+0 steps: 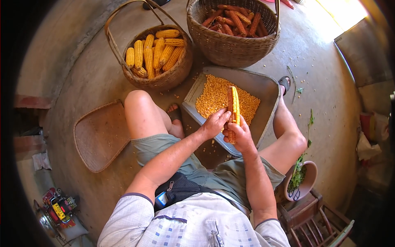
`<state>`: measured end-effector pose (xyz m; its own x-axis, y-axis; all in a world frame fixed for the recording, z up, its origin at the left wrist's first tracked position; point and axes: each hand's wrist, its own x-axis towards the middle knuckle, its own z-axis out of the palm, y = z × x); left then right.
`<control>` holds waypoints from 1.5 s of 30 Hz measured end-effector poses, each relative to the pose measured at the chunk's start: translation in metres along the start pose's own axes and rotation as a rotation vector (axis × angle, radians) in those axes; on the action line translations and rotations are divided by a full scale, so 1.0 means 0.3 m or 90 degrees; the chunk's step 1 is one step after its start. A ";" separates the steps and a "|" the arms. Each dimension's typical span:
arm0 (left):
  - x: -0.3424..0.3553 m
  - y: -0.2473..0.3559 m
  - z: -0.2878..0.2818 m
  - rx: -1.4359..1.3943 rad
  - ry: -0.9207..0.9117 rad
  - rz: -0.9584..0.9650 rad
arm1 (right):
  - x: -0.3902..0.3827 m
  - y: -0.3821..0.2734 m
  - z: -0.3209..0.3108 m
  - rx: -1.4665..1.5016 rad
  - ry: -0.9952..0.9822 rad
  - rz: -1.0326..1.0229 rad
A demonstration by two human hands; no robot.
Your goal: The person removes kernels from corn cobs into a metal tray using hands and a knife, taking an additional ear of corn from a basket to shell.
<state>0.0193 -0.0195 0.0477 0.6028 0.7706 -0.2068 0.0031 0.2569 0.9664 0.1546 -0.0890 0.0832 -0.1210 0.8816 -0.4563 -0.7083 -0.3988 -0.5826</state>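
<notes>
Over a grey metal tray (269, 88), I hold a partly shelled ear of corn (233, 103) upright between both hands. Yellow kernels stand along its right side, while bare reddish cob shows on the left. My right hand (240, 135) is closed round its lower end. Against its left side my left hand (215, 124) is closed, thumb pressed on the ear; some of its fingers are hidden. Loose corn kernels (212, 96) lie heaped in the tray below.
A handled basket of yellow corn ears (181, 68) stands beyond my left knee. Beside it, a larger basket (230, 51) holds stripped reddish cobs (236, 18). A shallow woven scoop (101, 136) lies left, a pot of greens (310, 181) right, near a wooden chair (304, 218).
</notes>
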 end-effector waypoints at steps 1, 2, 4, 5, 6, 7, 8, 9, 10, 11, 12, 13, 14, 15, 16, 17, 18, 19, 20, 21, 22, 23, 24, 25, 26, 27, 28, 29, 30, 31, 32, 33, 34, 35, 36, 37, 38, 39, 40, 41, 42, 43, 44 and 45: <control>0.001 0.002 0.000 -0.019 -0.016 -0.024 | 0.003 0.013 0.004 -0.049 0.034 -0.022; 0.002 0.004 -0.011 0.037 -0.039 -0.104 | 0.015 0.031 -0.005 -0.067 0.026 -0.039; 0.002 0.000 -0.002 0.041 -0.039 -0.094 | 0.015 0.037 -0.007 -0.075 0.043 -0.034; 0.001 -0.002 -0.003 0.046 -0.037 -0.083 | 0.015 0.035 0.000 -0.083 0.058 -0.029; 0.004 -0.004 -0.011 0.028 -0.044 -0.099 | 0.015 0.032 0.005 -0.083 0.057 -0.027; 0.008 0.001 -0.012 0.028 -0.045 -0.100 | 0.012 0.024 0.006 -0.064 0.045 -0.022; 0.011 0.005 -0.012 -0.011 -0.040 -0.059 | 0.010 0.016 0.005 -0.045 0.033 -0.017; 0.011 0.009 -0.013 -0.049 -0.034 -0.019 | 0.009 0.005 -0.003 -0.044 0.034 -0.017; 0.008 0.018 -0.012 -0.074 -0.054 -0.058 | 0.008 -0.012 -0.016 0.001 0.016 -0.006; 0.011 0.025 -0.007 -0.074 -0.057 -0.059 | 0.008 -0.023 -0.024 0.047 -0.002 0.005; 0.014 0.033 0.000 -0.081 -0.049 -0.059 | 0.009 -0.024 -0.026 0.010 0.010 -0.003; 0.010 0.035 -0.003 -0.085 -0.035 -0.056 | 0.012 -0.013 -0.015 0.010 0.006 -0.002; 0.015 0.010 -0.012 -0.088 0.000 -0.051 | 0.015 0.005 -0.003 -0.048 0.014 -0.016; 0.014 -0.001 -0.017 -0.085 0.004 -0.050 | 0.016 0.019 0.008 -0.105 0.022 -0.030; 0.017 -0.002 -0.017 -0.052 0.014 -0.048 | 0.016 0.025 0.012 -0.128 0.025 -0.018; 0.019 -0.002 -0.015 -0.018 0.025 -0.046 | 0.012 0.030 0.014 -0.127 0.024 -0.017; 0.017 -0.003 -0.009 0.029 0.060 -0.051 | 0.007 0.034 0.017 -0.139 0.019 -0.019; 0.016 0.000 -0.012 0.029 0.060 -0.052 | 0.004 0.037 0.018 -0.151 0.015 -0.022; 0.015 0.003 -0.015 0.089 0.066 -0.068 | 0.006 0.039 0.020 -0.137 0.022 -0.017; 0.014 0.006 -0.016 0.148 0.072 -0.085 | 0.006 0.041 0.021 -0.136 0.023 -0.016; 0.011 0.014 -0.010 0.168 0.084 -0.070 | 0.005 0.041 0.020 -0.116 0.017 -0.008; 0.007 0.018 -0.006 0.167 0.082 -0.071 | 0.003 0.040 0.018 -0.096 0.012 0.000; 0.003 0.024 -0.003 0.188 0.094 -0.059 | 0.000 0.034 0.013 -0.096 0.014 0.000; -0.005 0.027 -0.010 0.210 0.111 -0.047 | -0.002 0.027 0.017 -0.044 0.012 0.032; -0.004 0.006 -0.020 0.211 0.114 -0.046 | -0.003 0.022 0.023 0.007 0.010 0.063; 0.001 -0.026 -0.034 0.185 0.155 0.005 | -0.004 0.022 0.030 0.006 0.007 0.064; 0.005 -0.026 -0.035 0.157 0.192 0.055 | -0.005 0.023 0.031 -0.006 -0.002 0.046; 0.008 -0.027 -0.030 0.157 0.192 0.055 | -0.006 0.024 0.034 -0.018 -0.011 0.027; 0.011 -0.028 -0.023 0.066 0.185 0.052 | -0.004 0.027 0.041 -0.048 0.001 0.010; 0.013 -0.021 -0.015 -0.026 0.175 0.048 | -0.002 0.037 0.039 -0.047 0.003 0.009; 0.012 -0.013 -0.015 -0.026 0.174 0.048 | 0.002 0.053 0.030 -0.102 0.012 -0.008; 0.011 -0.004 -0.019 0.040 0.152 0.007 | 0.004 0.067 0.022 -0.158 0.021 -0.024; 0.010 0.007 -0.020 0.106 0.131 -0.036 | 0.004 0.071 0.021 -0.189 0.013 -0.029; 0.009 0.017 -0.017 0.106 0.132 -0.036 | 0.001 0.074 0.019 -0.189 0.013 -0.029; 0.007 0.026 -0.011 0.167 0.140 -0.059 | -0.002 0.077 0.017 -0.192 0.016 -0.027; 0.003 0.029 -0.008 0.228 0.150 -0.082 | -0.005 0.075 0.025 -0.194 0.018 -0.025; -0.002 0.031 -0.004 0.211 0.160 -0.059 | -0.007 0.073 0.031 -0.194 0.016 -0.023; -0.006 0.034 -0.005 0.212 0.162 -0.060 | -0.009 0.070 0.035 -0.190 0.018 -0.019; -0.009 0.035 -0.005 0.207 0.170 -0.045 | -0.010 0.068 0.037 -0.187 0.022 -0.016; -0.011 0.038 -0.004 0.202 0.178 -0.030 | -0.009 0.069 0.038 -0.187 0.021 -0.015; -0.011 0.031 -0.002 0.202 0.178 -0.031 | -0.009 0.070 0.038 -0.177 0.017 -0.010; -0.011 0.023 -0.001 0.187 0.205 -0.002 | -0.008 0.072 0.039 -0.168 0.012 -0.005; -0.011 0.016 -0.001 0.171 0.231 0.027 | -0.007 0.072 0.040 -0.167 0.011 -0.005; -0.013 0.010 -0.004 0.171 0.232 0.027 | -0.005 0.072 0.040 -0.192 0.008 -0.007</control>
<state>0.0159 -0.0211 0.0512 0.2865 0.9448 -0.1592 0.2208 0.0966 0.9705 0.1312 -0.0961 0.0793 -0.1036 0.8839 -0.4560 -0.4709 -0.4474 -0.7603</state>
